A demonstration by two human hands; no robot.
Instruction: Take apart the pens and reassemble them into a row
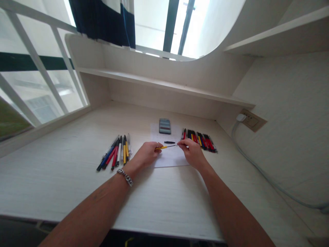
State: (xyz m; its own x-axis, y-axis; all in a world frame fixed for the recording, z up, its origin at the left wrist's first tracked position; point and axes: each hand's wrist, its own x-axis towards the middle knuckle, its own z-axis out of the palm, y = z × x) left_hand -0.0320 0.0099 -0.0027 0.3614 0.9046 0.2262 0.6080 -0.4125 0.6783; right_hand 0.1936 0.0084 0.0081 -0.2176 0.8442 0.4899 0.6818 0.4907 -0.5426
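Observation:
Pinched in my left hand (149,152) is a yellow pen barrel (161,148), with a thin dark refill (170,146) sticking out of its right end. The fingertips of my right hand (189,151) are closed at the far end of that refill, on a tiny pale piece too small to make out, perhaps a spring. Just beyond the refill lies a short black pen part (169,142) on a sheet of white paper (172,159). Farther back on the paper sits a flat case of refill-like sticks (165,126).
Several pens (115,152) in mixed colours lie in a loose group at left. Another row of pens (205,141) lies at right beyond my right hand. A shelf (164,83) runs along the desk's back, and a cable (246,159) hangs from the wall socket (253,120).

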